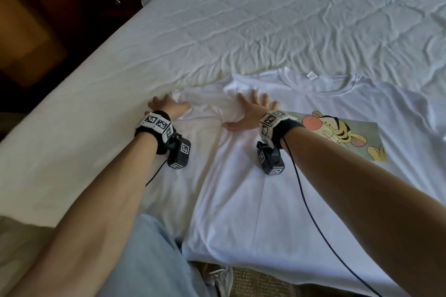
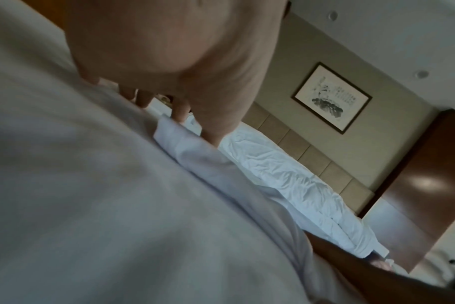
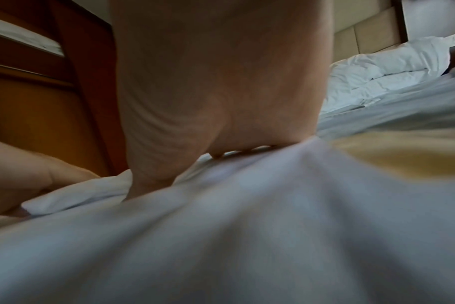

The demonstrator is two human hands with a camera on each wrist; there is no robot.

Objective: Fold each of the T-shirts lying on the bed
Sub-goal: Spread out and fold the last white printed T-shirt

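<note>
A white T-shirt [image 1: 277, 176] with a cartoon tiger print [image 1: 337, 135] is seen spread face up on the bed [image 1: 217, 38], filling the lower right of the head view, collar toward the top of the frame. Its one sleeve [image 1: 205, 106], at centre frame, is bunched between the two hands. A crooked or lumpy fold is judged the main risk: if the sleeve is turned in while still wrinkled, the creases would be trapped under the body panel, and a pull by one hand alone could drag the whole shirt askew on the loose sheet.

The left hand [image 1: 169, 106] is laid at the sleeve's outer end, fingers lowered onto the cloth; whether the hem is pinched or merely pressed cannot be told from any view. The right hand [image 1: 251, 111] is held flat and wide open, fingers spread, palm pressed on the shirt near the shoulder, just beside the print. No other T-shirt is visible in the views.
</note>
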